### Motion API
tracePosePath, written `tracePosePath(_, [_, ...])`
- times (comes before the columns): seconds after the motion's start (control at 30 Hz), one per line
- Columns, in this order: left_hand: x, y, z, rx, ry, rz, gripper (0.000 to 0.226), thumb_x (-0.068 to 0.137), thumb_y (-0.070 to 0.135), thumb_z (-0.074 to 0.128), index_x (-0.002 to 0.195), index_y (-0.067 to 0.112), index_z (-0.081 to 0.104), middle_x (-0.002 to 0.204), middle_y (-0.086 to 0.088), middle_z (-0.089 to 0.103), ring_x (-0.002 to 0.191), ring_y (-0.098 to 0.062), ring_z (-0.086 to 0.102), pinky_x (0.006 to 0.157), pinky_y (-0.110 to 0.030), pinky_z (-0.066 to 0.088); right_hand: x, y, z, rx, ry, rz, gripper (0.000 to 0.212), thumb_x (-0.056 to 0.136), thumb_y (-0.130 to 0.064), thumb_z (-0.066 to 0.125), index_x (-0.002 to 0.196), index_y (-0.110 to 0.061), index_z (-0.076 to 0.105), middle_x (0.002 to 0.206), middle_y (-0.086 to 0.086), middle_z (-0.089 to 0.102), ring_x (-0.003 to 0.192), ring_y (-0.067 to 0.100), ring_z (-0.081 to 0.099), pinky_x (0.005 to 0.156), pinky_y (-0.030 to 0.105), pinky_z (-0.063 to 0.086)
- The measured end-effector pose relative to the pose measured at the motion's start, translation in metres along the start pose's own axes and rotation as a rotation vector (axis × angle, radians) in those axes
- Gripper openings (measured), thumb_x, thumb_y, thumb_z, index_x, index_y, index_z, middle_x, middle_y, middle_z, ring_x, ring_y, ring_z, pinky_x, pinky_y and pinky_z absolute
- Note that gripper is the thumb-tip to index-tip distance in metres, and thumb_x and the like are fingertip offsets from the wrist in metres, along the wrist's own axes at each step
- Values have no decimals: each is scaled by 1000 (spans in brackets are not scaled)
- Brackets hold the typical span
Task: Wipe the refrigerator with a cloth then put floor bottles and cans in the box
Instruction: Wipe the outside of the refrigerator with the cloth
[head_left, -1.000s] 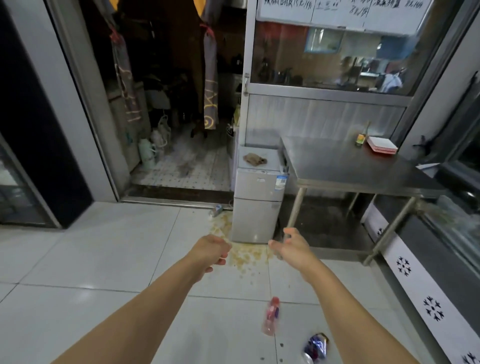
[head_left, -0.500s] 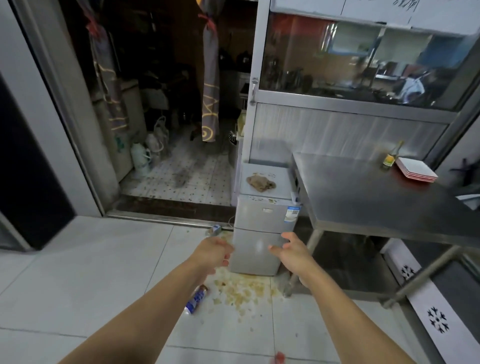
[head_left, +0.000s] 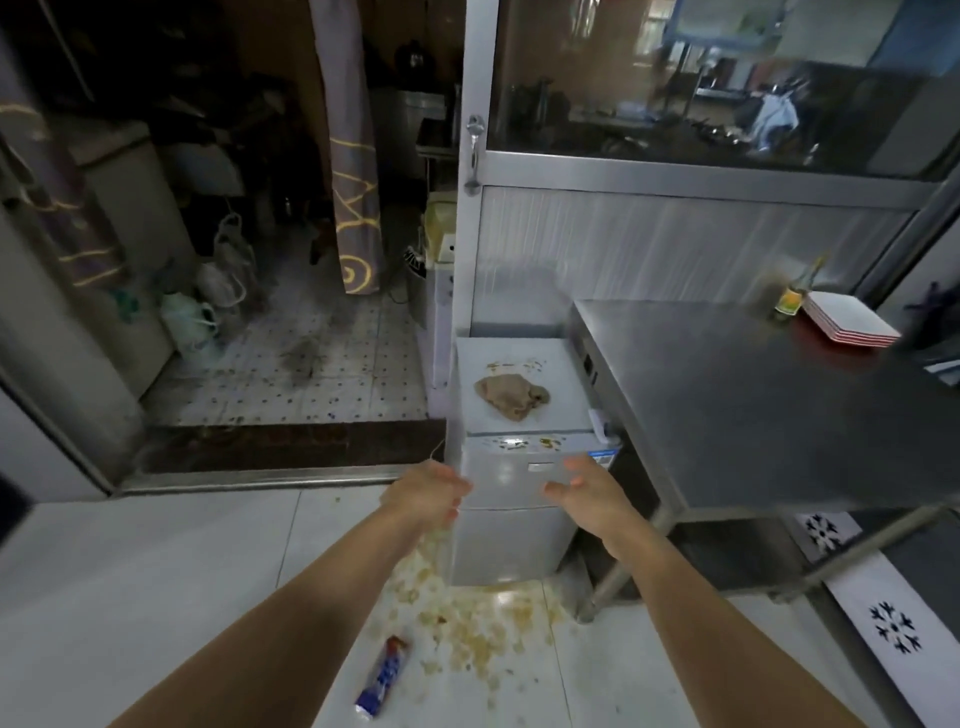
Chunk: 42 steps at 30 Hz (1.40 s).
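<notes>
A crumpled brown cloth (head_left: 511, 397) lies on top of the small silver refrigerator (head_left: 511, 499), beside the steel bench (head_left: 753, 410). Both hands reach out before its door, holding nothing: left hand (head_left: 428, 493) loosely curled, right hand (head_left: 584, 491) with fingers spread. A blue can (head_left: 383, 673) lies on the floor near spilled crumbs (head_left: 478, 623).

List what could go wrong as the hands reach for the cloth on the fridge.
1. The spill spreads on the glossy floor in front of the refrigerator; stepping closer could mean a slip.
2. The blue can lies near the walking path and might roll underfoot.
3. Dragging the cloth carelessly may push the crumbs beside it onto the floor.
</notes>
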<state>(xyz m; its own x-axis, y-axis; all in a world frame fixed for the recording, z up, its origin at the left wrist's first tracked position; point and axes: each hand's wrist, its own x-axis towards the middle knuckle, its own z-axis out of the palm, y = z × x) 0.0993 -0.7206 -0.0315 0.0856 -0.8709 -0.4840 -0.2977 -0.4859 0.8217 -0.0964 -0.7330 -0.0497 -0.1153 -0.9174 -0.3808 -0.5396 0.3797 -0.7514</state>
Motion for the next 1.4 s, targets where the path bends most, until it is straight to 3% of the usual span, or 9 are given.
tracePosePath(0.13, [70, 19, 8, -25, -34, -25, 4, 87, 12, 56, 83, 15, 56, 78, -3, 56, 69, -12, 54, 42, -14, 42, 70, -4, 2, -12, 12, 20, 49, 87, -30, 62, 130, -12, 47, 129, 8, 50, 112, 22, 50, 87, 27, 38])
tracePosePath(0.3, [171, 38, 22, -56, -37, -66, 9, 83, 9, 63, 92, 9, 59, 88, -9, 60, 79, -19, 59, 68, -25, 50, 182, -9, 9, -35, -3, 31, 14, 88, -29, 59, 94, -20, 50, 99, -3, 48, 103, 18, 46, 84, 29, 38])
tracePosePath(0.43, [245, 44, 35, 0, -49, -117, 29, 83, 11, 65, 109, 3, 58, 106, -16, 61, 94, -29, 62, 88, -40, 52, 260, -7, 16, -9, 12, 76, 17, 89, -28, 59, 91, -11, 56, 93, 0, 54, 99, 24, 52, 82, 30, 40])
tracePosePath(0.67, [331, 47, 51, 79, -12, -156, 29, 84, 13, 65, 110, 4, 56, 111, -21, 59, 97, -35, 62, 92, -46, 51, 355, 5, 39, -23, 76, 168, 36, 89, -26, 59, 57, -14, 47, 67, 6, 54, 71, 22, 53, 67, 26, 38])
tracePosePath(0.73, [344, 45, 51, 84, -10, -162, 31, 84, 13, 65, 112, 3, 56, 109, -21, 60, 100, -36, 62, 93, -45, 50, 368, 8, 50, -18, 72, 234, 25, 87, -27, 62, 77, -4, 65, 85, 15, 65, 86, 27, 61, 70, 27, 41])
tracePosePath(0.8, [352, 42, 50, 86, -14, -166, 30, 84, 12, 65, 111, 3, 57, 103, -18, 59, 94, -33, 62, 90, -42, 49, 376, 11, 60, 4, 121, 301, 31, 85, -24, 66, 101, 2, 67, 103, 17, 67, 99, 32, 62, 73, 28, 44])
tracePosePath(0.97, [359, 40, 41, 70, -35, -159, 28, 84, 12, 65, 110, 4, 59, 104, -16, 58, 92, -29, 61, 89, -39, 50, 375, 4, 61, -193, 254, 255, 22, 91, -13, 53, 99, 2, 66, 103, 17, 67, 98, 31, 63, 77, 31, 49])
tracePosePath(1.17, [354, 57, 14, 107, -107, -110, 30, 86, 6, 60, 115, -1, 57, 117, -24, 59, 108, -37, 58, 95, -46, 48, 351, -35, 40, 29, 462, 61, 10, 90, -7, 55, 81, -4, 51, 81, 11, 56, 72, 19, 50, 62, 15, 30])
tracePosePath(1.4, [327, 77, -32, 166, -226, 9, 34, 85, 11, 63, 117, 2, 57, 119, -20, 59, 109, -33, 59, 96, -41, 48, 315, -98, 29, 35, 468, 72, 31, 99, -22, 42, 111, 4, 53, 106, 20, 60, 98, 29, 57, 75, 27, 38])
